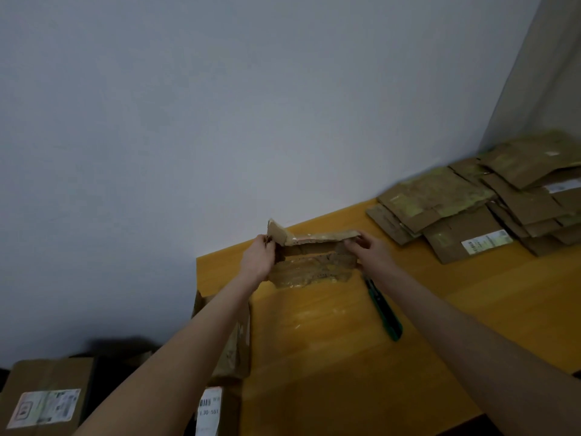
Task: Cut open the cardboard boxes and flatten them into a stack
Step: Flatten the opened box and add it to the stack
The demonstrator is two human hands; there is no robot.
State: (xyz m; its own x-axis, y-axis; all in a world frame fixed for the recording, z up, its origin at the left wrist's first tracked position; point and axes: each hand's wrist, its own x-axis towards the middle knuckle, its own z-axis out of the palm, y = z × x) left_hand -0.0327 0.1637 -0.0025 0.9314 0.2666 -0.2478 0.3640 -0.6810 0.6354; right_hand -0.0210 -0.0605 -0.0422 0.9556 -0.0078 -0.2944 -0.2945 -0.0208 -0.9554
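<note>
Pale wall (220, 105) above a yellow wooden worktop (330, 357), seen from the head view. All positions are given relative to the small taped box (314, 272) held near the worktop's far edge.

Box: partly opened, with 1 flap raised at its left end and the upper panel lifted away from the lower. Glossy tape covers its near face. It seems to be held just above the worktop, though contact cannot be ruled out.

Left hand (259, 258): at the box's left end, fingers curled round the end below the raised flap.

Right hand (372, 250): at the box's right end, fingers pinching the upper panel's edge.

Utility knife (385, 313): green, lying untouched on the worktop near and right of the box, close to the right forearm. Whether its blade is out cannot be told.

Stack of flattened boxes (471, 209): right of the box and beyond it, loosely fanned against the wall.

Unopened cartons (47, 394): well to the near left of the box, below worktop level.

Probable step: pulling the panels apart to flatten the box.

Hazards, as judged:
- Uncut tape may resist, so the card tears or slips from 1 hand.
- A sudden release could swing the right forearm into the knife.
- The uneven stack may slide when another piece is added.
</note>
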